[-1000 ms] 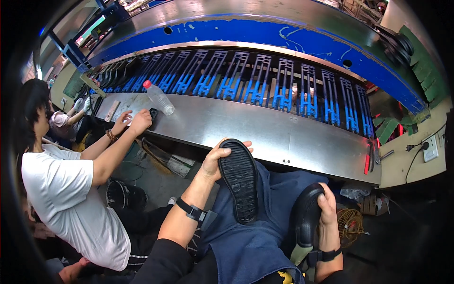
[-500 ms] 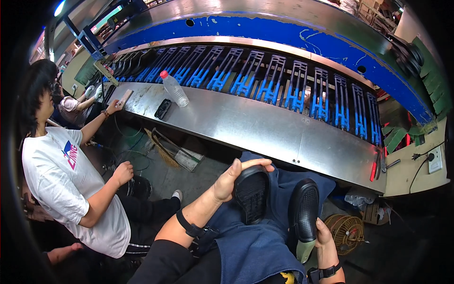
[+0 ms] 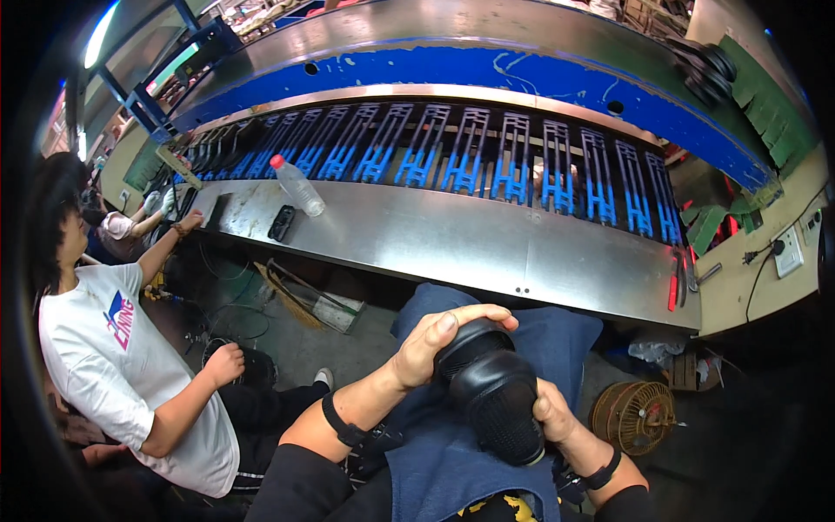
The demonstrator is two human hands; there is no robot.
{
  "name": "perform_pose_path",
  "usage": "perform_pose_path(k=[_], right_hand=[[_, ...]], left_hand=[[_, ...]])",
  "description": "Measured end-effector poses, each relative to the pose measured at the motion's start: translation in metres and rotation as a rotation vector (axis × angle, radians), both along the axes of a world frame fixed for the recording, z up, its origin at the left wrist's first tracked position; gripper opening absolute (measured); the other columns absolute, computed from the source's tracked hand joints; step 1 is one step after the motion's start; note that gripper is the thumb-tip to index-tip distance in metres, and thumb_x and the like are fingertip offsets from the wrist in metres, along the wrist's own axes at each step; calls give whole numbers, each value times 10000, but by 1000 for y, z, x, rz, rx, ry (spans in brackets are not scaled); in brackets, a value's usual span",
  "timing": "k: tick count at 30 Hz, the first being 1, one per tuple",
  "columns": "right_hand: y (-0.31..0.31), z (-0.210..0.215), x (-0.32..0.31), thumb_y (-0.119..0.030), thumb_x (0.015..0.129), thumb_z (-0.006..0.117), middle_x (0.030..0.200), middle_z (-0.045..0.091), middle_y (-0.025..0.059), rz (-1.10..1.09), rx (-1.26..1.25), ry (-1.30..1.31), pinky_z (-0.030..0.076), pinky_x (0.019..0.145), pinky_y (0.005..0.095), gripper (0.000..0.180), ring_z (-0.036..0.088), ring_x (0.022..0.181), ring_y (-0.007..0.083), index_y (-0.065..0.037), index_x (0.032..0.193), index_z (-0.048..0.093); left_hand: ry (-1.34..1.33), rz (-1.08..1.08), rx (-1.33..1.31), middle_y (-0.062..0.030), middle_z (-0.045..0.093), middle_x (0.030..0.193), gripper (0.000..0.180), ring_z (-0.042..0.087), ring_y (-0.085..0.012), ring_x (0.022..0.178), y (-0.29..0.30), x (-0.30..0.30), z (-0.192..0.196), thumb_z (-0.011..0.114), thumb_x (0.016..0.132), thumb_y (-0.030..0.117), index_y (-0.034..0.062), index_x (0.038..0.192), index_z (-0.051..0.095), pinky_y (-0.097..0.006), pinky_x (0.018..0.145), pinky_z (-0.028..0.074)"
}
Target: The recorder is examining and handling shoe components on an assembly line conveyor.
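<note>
My left hand (image 3: 426, 348) grips a black shoe sole (image 3: 470, 337), its fingers stretched over the far end. In front of it lies a black shoe (image 3: 500, 404) with a smooth, rounded toe and a dotted, textured surface. My right hand (image 3: 554, 411) holds this shoe by its right side, thumb showing and most fingers hidden. The shoe's toe overlaps the sole and covers much of it; both appear to meet. They are above the dark blue apron (image 3: 561, 344) on my lap.
Ahead runs a metal bench (image 3: 435, 248) with a bottle (image 3: 300, 187) and a small black part (image 3: 281, 224). Behind it stand rows of blue-tipped racks (image 3: 513, 174). A co-worker in a white shirt (image 3: 130, 365) stands left. A wicker basket (image 3: 633, 418) sits right.
My right hand has brought the shoe up and left from beside my lap until it overlaps the sole. The left hand keeps its hold. The view has shifted slightly.
</note>
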State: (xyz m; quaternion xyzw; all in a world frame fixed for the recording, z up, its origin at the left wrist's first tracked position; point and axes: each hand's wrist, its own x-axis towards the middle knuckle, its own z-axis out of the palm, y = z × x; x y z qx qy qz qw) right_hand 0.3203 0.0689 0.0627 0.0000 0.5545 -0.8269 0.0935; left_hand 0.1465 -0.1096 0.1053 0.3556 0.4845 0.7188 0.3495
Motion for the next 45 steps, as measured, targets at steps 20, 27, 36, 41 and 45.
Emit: perform_pose_path(k=[20, 27, 36, 41, 45], right_hand=[[10, -15, 15, -719, 865, 562, 1113, 669, 167, -63, 54, 37, 511, 873, 301, 923, 655, 1003, 198, 102, 1285, 530], [15, -16, 13, -716, 877, 543, 1106, 668, 160, -68, 68, 30, 509, 857, 295, 922, 649, 993, 189, 107, 1292, 525], [19, -20, 14, -715, 881, 539, 1103, 664, 153, -68, 64, 44, 505, 853, 290, 918, 643, 982, 181, 107, 1290, 525], [20, -19, 15, -715, 881, 538, 1116, 662, 163, -55, 38, 49, 509, 865, 295, 926, 646, 998, 187, 113, 1295, 517], [19, -16, 14, -701, 885, 548, 1140, 657, 178, -42, 1, 32, 514, 897, 308, 926, 650, 1037, 202, 121, 1309, 497]], left_hand=[[81, 48, 4, -294, 618, 1256, 707, 553, -425, 1243, 12, 35, 13, 303, 991, 503, -82, 1229, 620, -513, 1068, 423], [80, 53, 0, -284, 624, 1248, 706, 547, -431, 1250, 18, 37, 13, 273, 1003, 499, -73, 1231, 620, -526, 1078, 415], [92, 26, 54, -285, 599, 1290, 621, 558, -389, 1249, 23, 38, 9, 270, 988, 351, -108, 1268, 582, -431, 1089, 406], [111, 29, 5, -282, 616, 1257, 701, 541, -432, 1256, 25, 41, 11, 260, 1010, 490, -72, 1251, 601, -526, 1079, 415], [100, 33, 5, -281, 617, 1257, 686, 543, -430, 1255, 24, 41, 9, 256, 1000, 469, -68, 1257, 598, -526, 1073, 421]])
